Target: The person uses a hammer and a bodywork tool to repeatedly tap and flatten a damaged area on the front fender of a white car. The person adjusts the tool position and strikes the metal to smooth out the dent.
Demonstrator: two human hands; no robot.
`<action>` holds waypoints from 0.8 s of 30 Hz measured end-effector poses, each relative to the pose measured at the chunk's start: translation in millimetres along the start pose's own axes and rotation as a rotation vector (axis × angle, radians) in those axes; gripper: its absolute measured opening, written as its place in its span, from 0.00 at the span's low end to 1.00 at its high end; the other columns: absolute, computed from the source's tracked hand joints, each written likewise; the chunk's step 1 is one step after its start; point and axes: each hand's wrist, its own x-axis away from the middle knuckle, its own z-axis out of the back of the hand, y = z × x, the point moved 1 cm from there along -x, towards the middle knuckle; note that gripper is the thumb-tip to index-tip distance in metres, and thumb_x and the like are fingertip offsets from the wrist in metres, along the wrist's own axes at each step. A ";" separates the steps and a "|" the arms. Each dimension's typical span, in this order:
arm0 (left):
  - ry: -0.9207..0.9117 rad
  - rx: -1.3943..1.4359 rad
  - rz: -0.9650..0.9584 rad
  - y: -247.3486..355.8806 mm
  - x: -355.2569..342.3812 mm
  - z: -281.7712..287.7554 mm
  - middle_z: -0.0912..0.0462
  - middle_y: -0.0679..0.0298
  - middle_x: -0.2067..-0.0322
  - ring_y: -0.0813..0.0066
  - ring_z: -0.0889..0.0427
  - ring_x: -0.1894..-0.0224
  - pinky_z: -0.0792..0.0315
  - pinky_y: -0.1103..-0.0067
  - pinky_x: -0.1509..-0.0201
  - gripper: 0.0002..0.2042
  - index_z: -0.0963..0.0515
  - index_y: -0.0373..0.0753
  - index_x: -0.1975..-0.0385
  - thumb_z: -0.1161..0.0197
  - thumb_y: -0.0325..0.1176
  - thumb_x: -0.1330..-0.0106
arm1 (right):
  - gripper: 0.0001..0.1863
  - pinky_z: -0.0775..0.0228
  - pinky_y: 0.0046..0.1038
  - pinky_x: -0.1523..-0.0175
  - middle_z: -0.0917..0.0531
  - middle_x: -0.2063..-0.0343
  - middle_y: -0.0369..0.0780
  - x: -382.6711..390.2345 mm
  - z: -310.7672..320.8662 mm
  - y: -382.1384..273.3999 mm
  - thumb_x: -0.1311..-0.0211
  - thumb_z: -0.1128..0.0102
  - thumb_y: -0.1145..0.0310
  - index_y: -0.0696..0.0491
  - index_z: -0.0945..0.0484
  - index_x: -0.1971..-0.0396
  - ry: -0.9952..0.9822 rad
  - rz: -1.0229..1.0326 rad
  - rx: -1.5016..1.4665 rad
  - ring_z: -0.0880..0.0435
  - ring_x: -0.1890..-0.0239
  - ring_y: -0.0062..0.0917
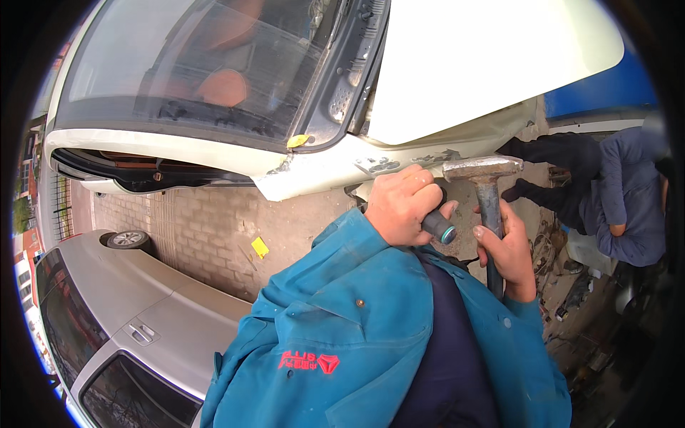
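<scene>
My left hand (404, 207) is closed around a dark cylindrical tool (437, 228) with a teal ring on its end, just below the damaged edge of a cream car's front body panel (328, 171). Scraped, bare patches (403, 160) show along that panel; the tool's far end is hidden. My right hand (510, 253) grips the handle of a hammer, whose worn metal head (481, 168) sits to the right of my left hand, above the tool's ringed end.
The windscreen (193, 64) and white bonnet (492, 50) fill the top. A silver car (164, 314) stands at lower left on paving (193, 235), near a yellow scrap (260, 247). Another person (617, 192) in grey-blue bends at the right, beside scattered parts (571, 278).
</scene>
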 end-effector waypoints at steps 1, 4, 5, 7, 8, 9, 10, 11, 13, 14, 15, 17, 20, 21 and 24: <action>-0.007 -0.004 0.000 -2.0 -0.4 -4.4 0.25 0.63 0.74 0.60 0.21 0.72 0.30 0.63 0.76 0.16 0.25 0.42 0.76 0.19 0.35 0.38 | 0.20 0.34 0.22 0.75 0.21 0.78 0.33 2.6 1.4 5.3 0.27 0.32 0.72 0.62 0.24 0.40 0.011 -0.003 0.002 0.24 0.82 0.14; -0.018 -0.017 0.008 -8.7 -0.8 -13.3 0.25 0.64 0.73 0.61 0.20 0.71 0.29 0.63 0.76 0.16 0.25 0.43 0.75 0.19 0.36 0.37 | 0.21 0.33 0.22 0.75 0.20 0.77 0.33 9.1 4.9 18.1 0.27 0.32 0.72 0.62 0.24 0.40 0.060 -0.037 0.006 0.24 0.82 0.14; -0.024 -0.021 0.015 -10.4 -0.9 -15.3 0.25 0.64 0.73 0.61 0.19 0.71 0.29 0.63 0.76 0.16 0.25 0.43 0.75 0.20 0.36 0.36 | 0.21 0.33 0.22 0.75 0.20 0.76 0.34 10.9 5.6 21.1 0.27 0.32 0.72 0.62 0.24 0.39 0.070 -0.048 0.001 0.24 0.82 0.14; -0.032 -0.037 0.022 -12.6 -1.2 -18.4 0.25 0.64 0.73 0.61 0.19 0.71 0.28 0.63 0.76 0.16 0.24 0.43 0.75 0.20 0.36 0.36 | 0.21 0.33 0.22 0.74 0.20 0.76 0.34 13.7 5.8 25.5 0.27 0.32 0.72 0.61 0.24 0.39 0.079 -0.064 -0.009 0.24 0.82 0.15; -0.038 -0.042 0.028 -13.4 -1.7 -19.8 0.25 0.64 0.74 0.61 0.18 0.71 0.28 0.62 0.76 0.16 0.24 0.43 0.75 0.20 0.36 0.36 | 0.21 0.33 0.22 0.74 0.20 0.75 0.33 14.7 5.5 26.8 0.28 0.32 0.73 0.61 0.24 0.39 0.079 -0.069 -0.015 0.24 0.82 0.15; -0.037 -0.040 0.025 -13.7 -2.1 -20.9 0.25 0.63 0.74 0.60 0.18 0.71 0.28 0.62 0.76 0.15 0.24 0.43 0.75 0.20 0.36 0.36 | 0.21 0.33 0.22 0.74 0.20 0.75 0.33 15.6 5.0 28.0 0.28 0.31 0.73 0.61 0.24 0.39 0.089 -0.080 -0.017 0.24 0.82 0.15; -0.036 -0.037 0.022 -14.1 -2.6 -21.6 0.25 0.63 0.74 0.60 0.18 0.71 0.28 0.62 0.76 0.15 0.24 0.43 0.75 0.21 0.36 0.35 | 0.21 0.33 0.22 0.74 0.20 0.75 0.33 16.2 4.2 28.5 0.28 0.31 0.73 0.61 0.24 0.39 0.084 -0.078 -0.027 0.24 0.82 0.14; -0.038 -0.037 0.023 -14.2 -3.0 -21.9 0.25 0.63 0.74 0.60 0.18 0.71 0.27 0.62 0.76 0.15 0.24 0.43 0.75 0.21 0.36 0.35 | 0.21 0.33 0.22 0.74 0.20 0.75 0.33 16.8 3.2 29.0 0.28 0.31 0.73 0.61 0.24 0.39 0.086 -0.082 -0.034 0.24 0.81 0.14; -0.042 -0.038 0.025 -15.0 -3.7 -20.6 0.25 0.63 0.74 0.59 0.18 0.72 0.27 0.62 0.76 0.15 0.24 0.43 0.75 0.22 0.35 0.35 | 0.22 0.33 0.22 0.74 0.20 0.75 0.33 17.0 0.9 29.0 0.29 0.31 0.74 0.61 0.24 0.39 0.078 -0.085 -0.040 0.24 0.81 0.14; -0.045 -0.039 0.029 -15.3 -3.9 -19.6 0.25 0.63 0.74 0.59 0.18 0.72 0.27 0.61 0.75 0.14 0.24 0.43 0.74 0.22 0.35 0.35 | 0.22 0.33 0.22 0.74 0.20 0.75 0.33 16.6 -0.4 28.9 0.29 0.30 0.74 0.61 0.24 0.39 0.067 -0.084 -0.036 0.24 0.81 0.14; -0.046 -0.034 0.029 -15.8 -4.2 -18.3 0.25 0.63 0.74 0.59 0.18 0.72 0.27 0.61 0.75 0.15 0.25 0.43 0.75 0.22 0.35 0.35 | 0.22 0.33 0.22 0.74 0.20 0.75 0.33 16.1 -1.4 28.4 0.29 0.30 0.74 0.61 0.24 0.39 0.063 -0.083 -0.029 0.24 0.81 0.14; -0.045 -0.025 0.035 -16.9 -4.6 -14.6 0.25 0.62 0.75 0.58 0.18 0.73 0.26 0.61 0.75 0.15 0.25 0.43 0.75 0.23 0.35 0.34 | 0.22 0.33 0.21 0.74 0.20 0.75 0.33 15.3 -3.8 27.4 0.29 0.30 0.74 0.61 0.24 0.39 0.048 -0.084 -0.026 0.24 0.81 0.14; -0.071 -0.024 0.026 -18.1 -5.7 -11.4 0.24 0.62 0.76 0.58 0.18 0.73 0.26 0.61 0.73 0.15 0.26 0.43 0.75 0.23 0.36 0.34 | 0.22 0.33 0.21 0.73 0.20 0.76 0.33 14.5 -7.0 25.1 0.29 0.30 0.74 0.61 0.24 0.39 0.036 -0.085 -0.015 0.24 0.81 0.14; -0.048 -0.008 0.013 -18.6 -6.3 -10.7 0.25 0.62 0.77 0.57 0.19 0.75 0.27 0.61 0.75 0.15 0.26 0.42 0.75 0.22 0.34 0.35 | 0.22 0.33 0.21 0.73 0.20 0.76 0.33 14.4 -8.0 24.3 0.29 0.30 0.74 0.61 0.24 0.39 0.041 -0.088 -0.009 0.24 0.81 0.14; -0.001 0.029 -0.015 -20.3 -8.7 -9.5 0.25 0.61 0.79 0.56 0.21 0.78 0.30 0.60 0.77 0.15 0.26 0.41 0.74 0.21 0.32 0.37 | 0.22 0.33 0.21 0.73 0.19 0.75 0.33 14.8 -11.3 21.6 0.29 0.30 0.74 0.62 0.24 0.39 0.038 -0.077 0.006 0.24 0.81 0.14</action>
